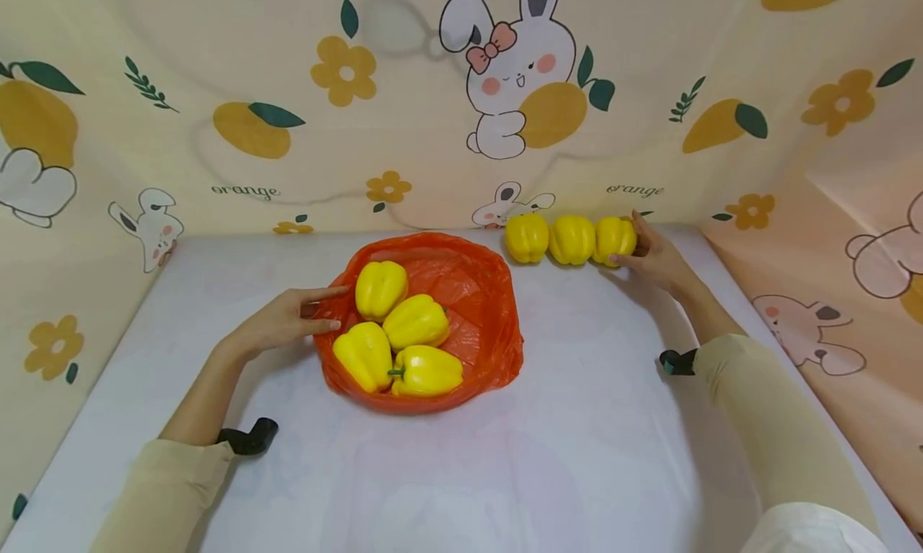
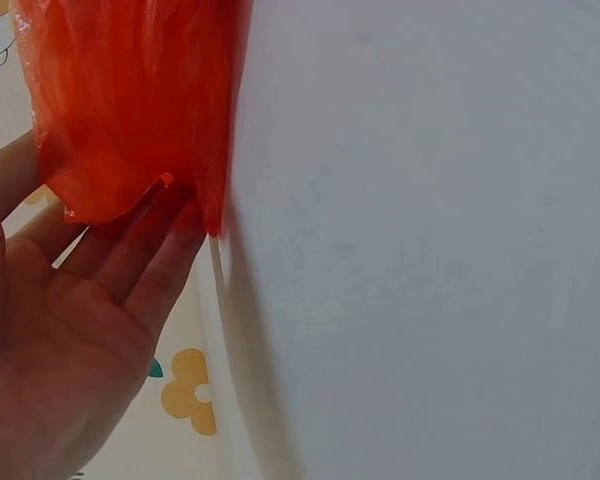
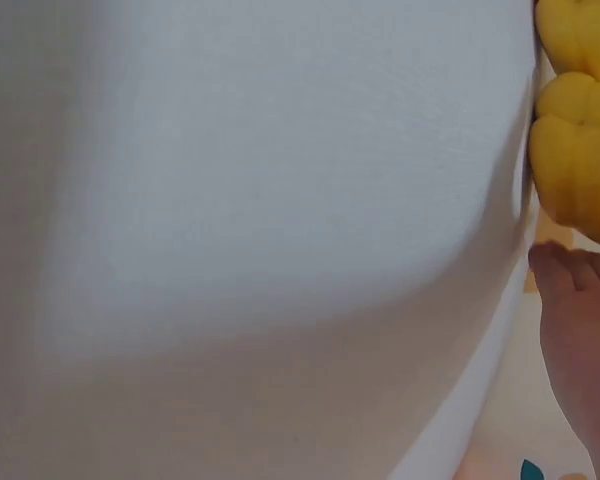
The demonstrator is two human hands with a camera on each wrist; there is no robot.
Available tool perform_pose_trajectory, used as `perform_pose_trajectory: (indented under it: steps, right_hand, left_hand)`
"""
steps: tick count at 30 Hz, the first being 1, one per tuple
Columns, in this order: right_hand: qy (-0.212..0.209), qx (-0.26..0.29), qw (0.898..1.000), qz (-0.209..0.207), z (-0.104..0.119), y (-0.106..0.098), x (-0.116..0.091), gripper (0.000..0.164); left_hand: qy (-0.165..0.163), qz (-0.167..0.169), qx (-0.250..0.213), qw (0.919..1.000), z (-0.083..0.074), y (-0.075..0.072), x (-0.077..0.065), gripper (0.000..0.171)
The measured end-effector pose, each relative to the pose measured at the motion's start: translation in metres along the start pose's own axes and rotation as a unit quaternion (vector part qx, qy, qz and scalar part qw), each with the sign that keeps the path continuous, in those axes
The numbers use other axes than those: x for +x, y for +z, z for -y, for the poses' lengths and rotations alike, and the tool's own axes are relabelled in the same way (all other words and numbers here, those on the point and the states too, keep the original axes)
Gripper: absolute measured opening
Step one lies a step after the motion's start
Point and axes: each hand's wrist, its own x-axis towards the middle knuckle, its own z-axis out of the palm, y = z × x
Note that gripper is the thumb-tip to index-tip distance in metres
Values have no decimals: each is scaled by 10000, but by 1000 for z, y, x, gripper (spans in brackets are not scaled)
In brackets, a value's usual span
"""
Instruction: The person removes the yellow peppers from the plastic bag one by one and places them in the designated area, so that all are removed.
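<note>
My left hand (image 1: 284,320) is at the left side of a red plastic bag (image 1: 479,296), its fingers extended against the rim. In the left wrist view, fairly straight fingers (image 2: 160,265) lie partly behind the bag's hanging edge. Inside the bag lie several yellow bell peppers; one pepper (image 1: 430,371) shows a green stem. At the back right my right hand (image 1: 658,258) holds the rightmost yellow bell pepper (image 1: 611,239) of a row, thumb in front and fingers on the far side. In the right wrist view, the hand (image 3: 585,340) is only partly visible beside the peppers.
Two more yellow bell peppers, a left one (image 1: 527,238) and a middle one (image 1: 573,240), stand side by side in that row near the back wall. A white cloth covers the table (image 1: 461,473). Printed fabric (image 1: 433,136) with rabbits and flowers hangs around it.
</note>
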Motion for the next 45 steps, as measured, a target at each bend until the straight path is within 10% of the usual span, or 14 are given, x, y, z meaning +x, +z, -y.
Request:
perform_pose_trajectory:
  steps: [15,31,45]
  right_hand:
    - [-1202,183,9909,-575,40,19,-17,81]
    - [-1745,274,9840,-217,78,64,-44,71]
    - [-2397,653,9678,405,69,97,-44,70]
  left_hand:
    - [-53,25,-58,10000,0,-3,-3,65]
    - [-132,25,-99,9999,1,0,-3,65]
    - [16,13,-78,10000,-1,1,-1,64]
